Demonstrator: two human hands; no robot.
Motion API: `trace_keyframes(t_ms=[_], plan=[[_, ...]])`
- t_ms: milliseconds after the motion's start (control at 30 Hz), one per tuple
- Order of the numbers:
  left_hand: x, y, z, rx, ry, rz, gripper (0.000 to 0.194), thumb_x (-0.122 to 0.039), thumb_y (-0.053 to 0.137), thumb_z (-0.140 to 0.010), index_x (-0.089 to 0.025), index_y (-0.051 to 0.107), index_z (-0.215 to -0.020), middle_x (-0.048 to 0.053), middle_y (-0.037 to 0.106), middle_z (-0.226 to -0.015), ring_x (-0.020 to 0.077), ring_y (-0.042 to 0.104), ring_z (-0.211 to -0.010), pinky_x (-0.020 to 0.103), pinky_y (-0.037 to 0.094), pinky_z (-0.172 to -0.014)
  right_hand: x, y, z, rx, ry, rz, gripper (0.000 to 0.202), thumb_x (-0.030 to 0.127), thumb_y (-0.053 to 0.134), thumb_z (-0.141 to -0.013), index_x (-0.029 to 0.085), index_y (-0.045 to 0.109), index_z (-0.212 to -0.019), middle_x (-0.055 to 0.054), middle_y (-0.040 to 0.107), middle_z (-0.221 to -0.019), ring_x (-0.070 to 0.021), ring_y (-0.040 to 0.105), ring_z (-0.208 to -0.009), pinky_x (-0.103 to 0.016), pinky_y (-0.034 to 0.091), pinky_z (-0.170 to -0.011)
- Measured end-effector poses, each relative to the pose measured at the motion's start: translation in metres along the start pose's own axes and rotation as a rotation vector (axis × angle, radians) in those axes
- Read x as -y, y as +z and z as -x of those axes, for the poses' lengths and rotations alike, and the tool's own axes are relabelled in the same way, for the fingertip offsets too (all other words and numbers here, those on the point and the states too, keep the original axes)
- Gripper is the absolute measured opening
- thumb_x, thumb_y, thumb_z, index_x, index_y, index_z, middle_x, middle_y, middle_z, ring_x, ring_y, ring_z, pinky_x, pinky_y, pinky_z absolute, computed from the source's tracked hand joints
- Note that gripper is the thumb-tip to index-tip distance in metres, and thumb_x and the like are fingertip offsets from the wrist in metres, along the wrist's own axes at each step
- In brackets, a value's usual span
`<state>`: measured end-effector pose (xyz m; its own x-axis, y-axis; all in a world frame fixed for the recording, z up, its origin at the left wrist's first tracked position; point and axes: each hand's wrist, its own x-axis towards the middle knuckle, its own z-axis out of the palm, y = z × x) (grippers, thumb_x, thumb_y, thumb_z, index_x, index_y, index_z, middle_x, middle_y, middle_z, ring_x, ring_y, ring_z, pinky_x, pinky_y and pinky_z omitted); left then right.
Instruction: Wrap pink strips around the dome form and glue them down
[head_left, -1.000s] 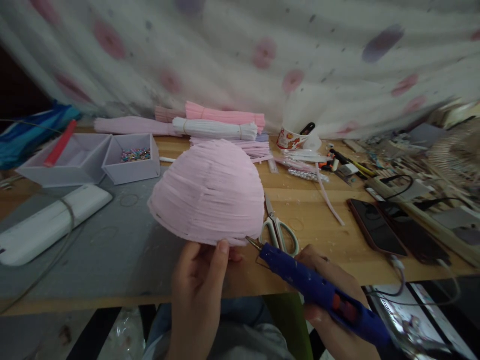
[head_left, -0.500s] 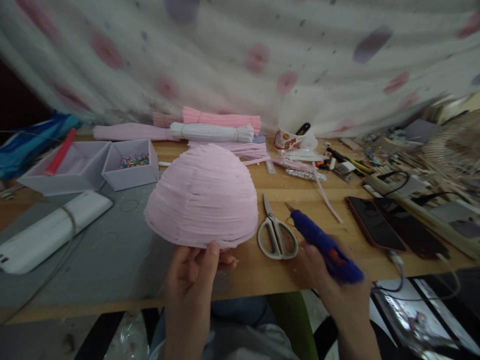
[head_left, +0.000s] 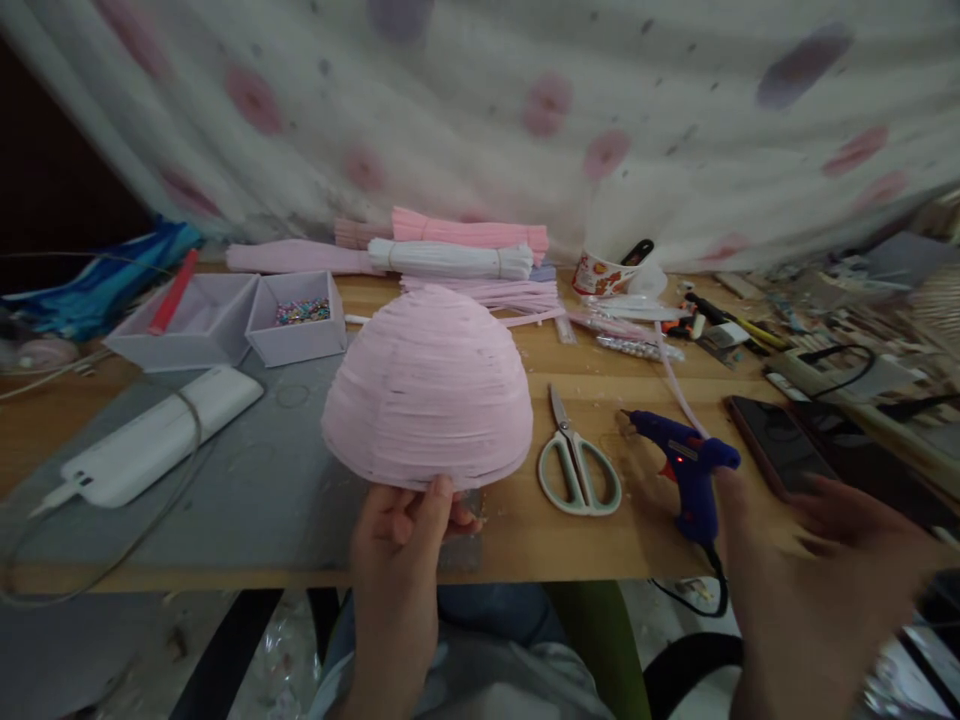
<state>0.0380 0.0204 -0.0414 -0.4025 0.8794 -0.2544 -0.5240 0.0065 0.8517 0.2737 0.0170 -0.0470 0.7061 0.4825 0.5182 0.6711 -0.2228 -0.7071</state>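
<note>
A pale pink dome (head_left: 431, 390), covered in overlapping strips, is held up by its lower rim in my left hand (head_left: 405, 540). The thumb lies on the outside of that rim, with the fingers curled beneath. On the wooden tabletop to the right lies a blue hot glue gun (head_left: 686, 460), its small red light lit and its nozzle pointing left. My right hand (head_left: 817, 580), blurred by motion, is just right of the glue gun, thumb and fingers apart and nothing in them. Between dome and glue gun lie scissors (head_left: 576, 465) with pale handles.
Bundles of pink and white strips (head_left: 457, 260) lie at the back. Two small boxes (head_left: 296, 320) and a white power bank (head_left: 165, 435) sit left, around a grey mat (head_left: 285, 500). A paper cup (head_left: 600, 275) stands behind; phones (head_left: 780, 445) lie right, beside cluttered tools.
My right hand has let go of the glue gun, which now rests on the table, and has moved right. My left hand still holds the dome. The view has shifted slightly left.
</note>
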Motion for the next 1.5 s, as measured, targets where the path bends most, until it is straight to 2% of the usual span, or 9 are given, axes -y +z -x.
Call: trace_keyframes(t_ms=[33,67,200,300,600,900,1100,1367,1500], plan=[[0.001,0.0,0.0,-0.005,-0.003,0.003,0.024,-0.033,0.087,-0.066,-0.018,0.07,-0.074,-0.003,0.069,-0.06,0.0102,0.062,-0.05,0.021,0.058,-0.05,0.011,-0.006,0.01,-0.123,-0.022,-0.085,0.047,0.045,0.084,-0.07,0.026,0.061,-0.106,-0.011,0.057,-0.102,-0.0307,0.055,-0.086,-0.049,0.043,-0.081],[0.001,-0.001,-0.001,-0.011,-0.004,0.007,0.024,-0.033,0.087,-0.065,-0.018,0.07,-0.074,-0.004,0.069,-0.06,0.0099,0.062,-0.05,0.02,0.057,-0.05,0.022,-0.01,0.022,-0.122,-0.061,-0.231,0.039,0.036,0.083,-0.075,0.03,0.06,-0.106,-0.008,0.057,-0.1,-0.0271,0.054,-0.084,-0.047,0.043,-0.082],[0.004,-0.002,-0.003,-0.026,0.021,0.027,0.023,-0.03,0.088,-0.065,-0.019,0.072,-0.076,-0.005,0.071,-0.062,0.008,0.061,-0.05,0.016,0.054,-0.051,0.066,-0.004,0.066,0.392,-0.365,-0.526,0.018,0.017,0.071,-0.084,0.027,0.061,-0.095,0.0,0.058,-0.08,-0.0182,0.057,-0.071,-0.034,0.046,-0.066],[0.005,-0.002,-0.003,-0.05,0.027,0.021,0.019,-0.029,0.087,-0.067,-0.02,0.072,-0.074,-0.006,0.071,-0.063,0.0082,0.063,-0.053,0.015,0.053,-0.053,0.085,0.014,0.084,0.549,-0.394,-0.565,0.018,0.018,0.07,-0.085,0.026,0.057,-0.096,0.003,0.06,-0.076,-0.0138,0.06,-0.066,-0.027,0.05,-0.06],[0.005,-0.004,-0.002,-0.054,-0.018,-0.017,0.021,-0.031,0.085,-0.069,-0.02,0.072,-0.079,-0.003,0.073,-0.068,0.0146,0.07,-0.064,0.022,0.056,-0.06,0.096,0.033,0.095,0.578,-0.304,-0.543,0.016,0.021,0.068,-0.086,0.024,0.052,-0.088,0.003,0.062,-0.072,-0.0131,0.064,-0.061,-0.026,0.052,-0.056],[-0.001,0.001,-0.003,-0.068,-0.032,0.022,0.024,-0.032,0.089,-0.062,-0.019,0.07,-0.071,-0.004,0.069,-0.061,0.0096,0.063,-0.054,0.018,0.053,-0.055,0.094,0.039,0.094,0.551,-0.306,-0.55,0.016,0.021,0.069,-0.086,0.024,0.053,-0.084,0.005,0.061,-0.069,-0.0108,0.059,-0.056,-0.023,0.048,-0.052],[0.001,0.001,-0.005,-0.075,-0.062,0.004,0.027,-0.033,0.091,-0.058,-0.018,0.071,-0.069,-0.003,0.07,-0.06,0.01,0.063,-0.052,0.018,0.053,-0.053,0.1,0.039,0.094,0.651,-0.077,-0.667,0.02,0.022,0.068,-0.086,0.024,0.051,-0.076,0.006,0.057,-0.065,-0.0099,0.058,-0.055,-0.02,0.049,-0.05],[0.003,-0.002,-0.003,-0.041,-0.034,-0.05,0.026,-0.035,0.088,-0.062,-0.019,0.067,-0.066,-0.004,0.067,-0.056,0.0114,0.061,-0.049,0.022,0.052,-0.052,0.09,0.037,0.085,0.807,0.46,-0.978,0.029,0.04,0.074,-0.085,0.025,0.05,-0.082,0.008,0.06,-0.052,-0.0099,0.055,-0.039,-0.018,0.049,-0.039],[0.0,0.0,0.0,-0.058,-0.023,-0.089,0.027,-0.036,0.086,-0.064,-0.019,0.064,-0.065,-0.003,0.065,-0.055,0.0116,0.06,-0.05,0.022,0.049,-0.052,0.091,0.032,0.091,1.137,0.798,-1.119,0.037,0.047,0.078,-0.079,0.024,0.053,-0.094,0.012,0.054,-0.045,-0.0062,0.038,-0.023,-0.014,0.034,-0.023]])
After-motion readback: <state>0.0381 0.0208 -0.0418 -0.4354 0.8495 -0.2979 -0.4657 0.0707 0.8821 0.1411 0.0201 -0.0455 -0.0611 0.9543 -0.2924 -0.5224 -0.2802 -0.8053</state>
